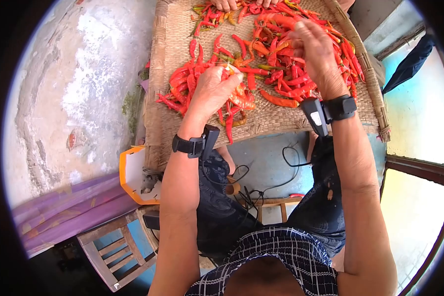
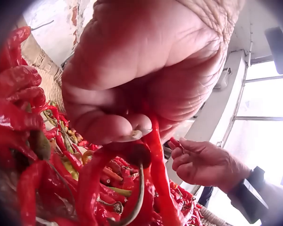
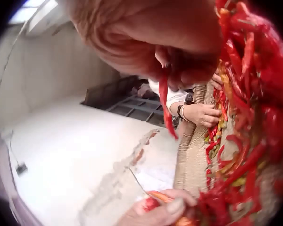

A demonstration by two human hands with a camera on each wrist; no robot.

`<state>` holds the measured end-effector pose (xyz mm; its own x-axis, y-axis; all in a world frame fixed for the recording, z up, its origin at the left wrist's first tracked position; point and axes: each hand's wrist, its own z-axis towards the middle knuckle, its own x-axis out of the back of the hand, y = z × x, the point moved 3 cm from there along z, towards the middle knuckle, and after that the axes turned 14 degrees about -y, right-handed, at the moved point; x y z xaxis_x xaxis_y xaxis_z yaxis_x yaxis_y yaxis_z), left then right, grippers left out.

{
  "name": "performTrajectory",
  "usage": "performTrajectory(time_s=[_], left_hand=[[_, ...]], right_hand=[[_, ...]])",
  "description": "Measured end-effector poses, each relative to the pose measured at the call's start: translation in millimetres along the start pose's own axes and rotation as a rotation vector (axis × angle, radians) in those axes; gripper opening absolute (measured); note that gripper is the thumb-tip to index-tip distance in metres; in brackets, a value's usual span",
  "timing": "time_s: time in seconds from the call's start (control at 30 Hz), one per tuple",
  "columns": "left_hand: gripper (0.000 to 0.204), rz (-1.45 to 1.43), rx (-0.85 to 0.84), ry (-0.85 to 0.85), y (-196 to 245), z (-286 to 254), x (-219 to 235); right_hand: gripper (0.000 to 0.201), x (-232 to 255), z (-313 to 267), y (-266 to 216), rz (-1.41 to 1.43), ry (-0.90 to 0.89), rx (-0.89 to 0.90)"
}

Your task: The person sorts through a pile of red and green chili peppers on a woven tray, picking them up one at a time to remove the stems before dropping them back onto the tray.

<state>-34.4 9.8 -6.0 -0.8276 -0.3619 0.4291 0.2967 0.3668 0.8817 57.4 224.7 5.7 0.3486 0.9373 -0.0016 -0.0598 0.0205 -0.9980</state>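
Over the near left of a woven tray (image 1: 175, 44), my left hand (image 1: 217, 86) pinches red chili peppers (image 2: 162, 174) between thumb and fingers. Several red chilies (image 1: 182, 89) lie bunched around it. From its fingertips a thin, needle-like strand (image 3: 137, 181) sticks up beside an orange-red pepper (image 3: 162, 197) in the right wrist view. Raised above the big chili heap (image 1: 291, 79), my right hand (image 1: 318, 54) holds one slim red chili (image 3: 167, 103), which hangs down from its fingertips. The palm hides the chili's upper end.
Another person's hands (image 1: 225, 5) work among the chilies at the tray's far edge. A mottled wall (image 1: 93, 74) stands on the left, a bright window (image 1: 417, 123) on the right. Below the tray are black cables (image 1: 254, 195) and a wooden chair (image 1: 118, 246) at lower left.
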Motion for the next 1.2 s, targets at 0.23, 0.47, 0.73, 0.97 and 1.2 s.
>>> performTrajectory(time_s=[0.23,0.47,0.73,0.97,1.2], left_hand=[[0.019,-0.427,-0.027,0.158,12.3,-2.8,3.3],[0.019,-0.426,-0.144,0.129,9.5,2.9,-4.8],[0.016,-0.397,-0.109,0.089,15.6,0.3,-5.6],[0.014,-0.401,-0.07,0.123,4.5,0.1,-1.0],[0.011,-0.484,-0.083,0.112,7.2,0.2,1.9]], right_hand=[[0.029,-14.0,-3.3,0.6,-0.445,-0.006,0.215],[0.026,-72.3,-23.2,14.1,-0.415,-0.496,0.166],[0.021,-69.4,-21.9,21.2,-0.227,-0.374,0.07],[0.024,-43.9,-13.6,9.3,-0.231,-0.221,0.0],[0.028,-13.0,-1.5,4.1,0.409,0.18,-0.004]])
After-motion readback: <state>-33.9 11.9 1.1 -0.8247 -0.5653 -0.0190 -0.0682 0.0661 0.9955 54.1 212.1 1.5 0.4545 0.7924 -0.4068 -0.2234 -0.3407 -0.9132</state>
